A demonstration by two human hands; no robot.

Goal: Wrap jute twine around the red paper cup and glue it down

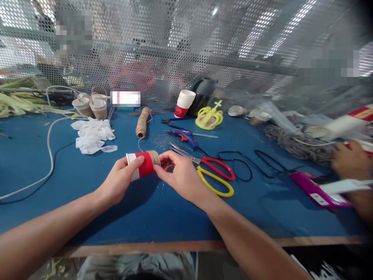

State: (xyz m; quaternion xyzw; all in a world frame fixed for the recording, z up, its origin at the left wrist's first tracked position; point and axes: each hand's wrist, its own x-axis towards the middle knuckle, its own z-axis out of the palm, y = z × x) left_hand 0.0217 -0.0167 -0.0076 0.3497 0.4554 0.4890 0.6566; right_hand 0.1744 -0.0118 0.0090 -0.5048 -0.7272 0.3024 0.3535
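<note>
My left hand (120,177) is closed around a red and white paper cup (142,166), which lies on its side in the air above the table. Brown twine (154,158) is wound in a band round the cup's right end. The fingers of my right hand (181,174) curl at that end and touch the twine and the cup; their tips are partly hidden. From the cup a strand runs back to a spool of twine (142,122). Just right of my right hand lie scissors (214,167) with one red and one yellow handle.
Behind are a blue glue gun (186,137), a yellow crown (209,118), stacked paper cups (184,104) and a dark jug (202,95). White gloves (94,134) and twine-wrapped cups (98,108) lie left. At right are a purple power strip (319,190), cords and another person's hand (351,159).
</note>
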